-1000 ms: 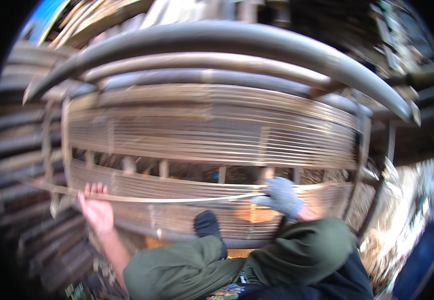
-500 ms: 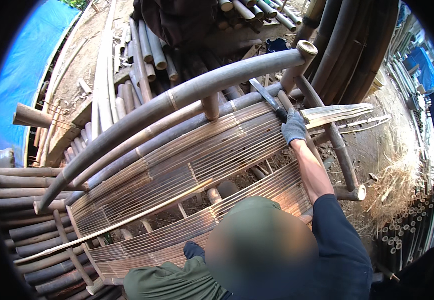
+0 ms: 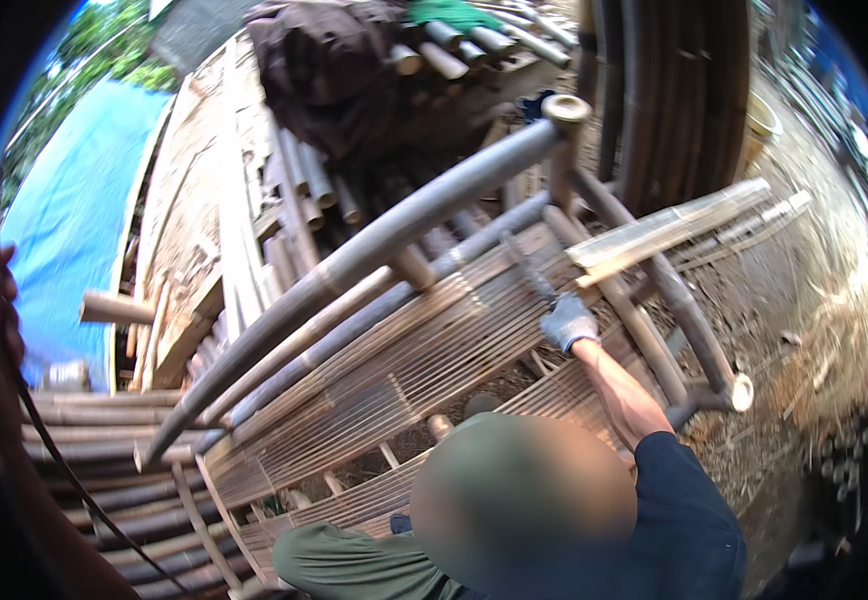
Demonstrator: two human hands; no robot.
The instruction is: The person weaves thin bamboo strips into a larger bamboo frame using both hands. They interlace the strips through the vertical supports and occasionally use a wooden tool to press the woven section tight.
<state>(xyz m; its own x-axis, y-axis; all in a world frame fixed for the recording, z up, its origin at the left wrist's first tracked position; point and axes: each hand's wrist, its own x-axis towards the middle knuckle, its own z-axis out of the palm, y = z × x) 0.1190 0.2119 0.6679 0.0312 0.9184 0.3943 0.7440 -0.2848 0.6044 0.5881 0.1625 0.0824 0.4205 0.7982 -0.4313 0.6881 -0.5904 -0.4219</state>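
1. I see the right hand (image 3: pixel 569 322), in a grey glove, at the end of an outstretched arm, its fingers wrapped around the handle of a knife (image 3: pixel 527 264).
2. The blade points away and leftward over the slatted seat of a bamboo bench (image 3: pixel 354 400), toward its right end.
3. At my far-left rim the left hand (image 3: pixel 0 310) is raised, dark and blurred; a thin strip (image 3: pixel 46 436) trails below it. I cannot tell whether its fingers grip.
4. Around the bench I see bamboo poles (image 3: pixel 104 418), a blue tarp (image 3: pixel 79 240) and bare ground (image 3: pixel 734 310).
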